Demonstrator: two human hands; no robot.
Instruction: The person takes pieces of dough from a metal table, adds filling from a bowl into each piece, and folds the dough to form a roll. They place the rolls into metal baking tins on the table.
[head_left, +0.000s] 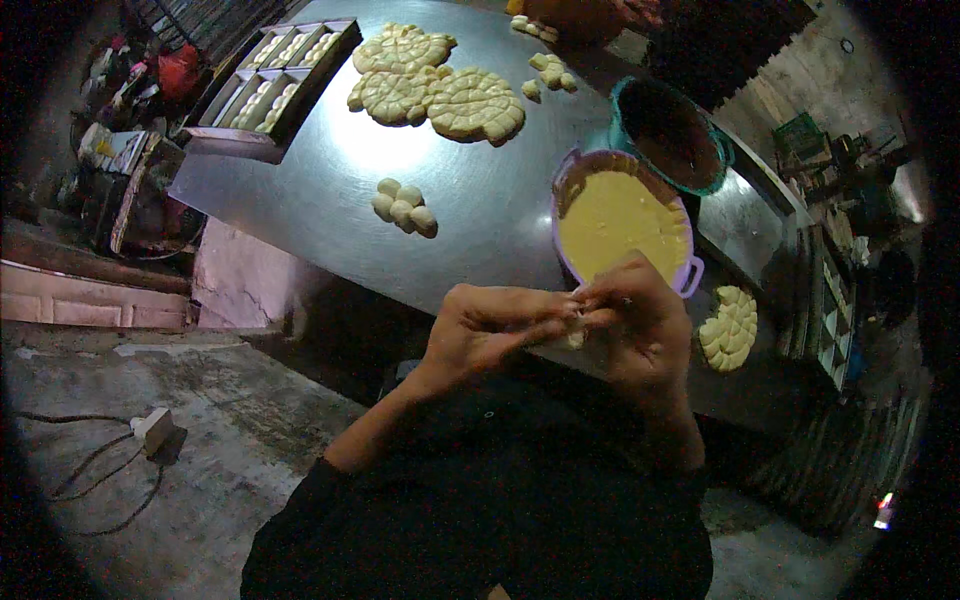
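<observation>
My left hand (500, 322) and my right hand (648, 330) meet fingertip to fingertip just over the table's near edge. Both are closed in a pinch around a small pale piece of dough (576, 339), mostly hidden by the fingers. Right behind them stands a purple basin (688, 268) holding a thick yellow filling (620, 225). Left of the basin, several round dough balls (403, 205) lie clustered on the metal table (480, 210). To the right of my right hand is a flat slab of dough scored into portions (730, 330).
Large scored dough rounds (475, 103) lie farther back, with small dough pieces (552, 72) beside them. A tray of dough balls (270, 85) sits at the far left corner. A green tub (668, 135) touches the basin's far side. A corded white socket block (153, 430) lies on the floor.
</observation>
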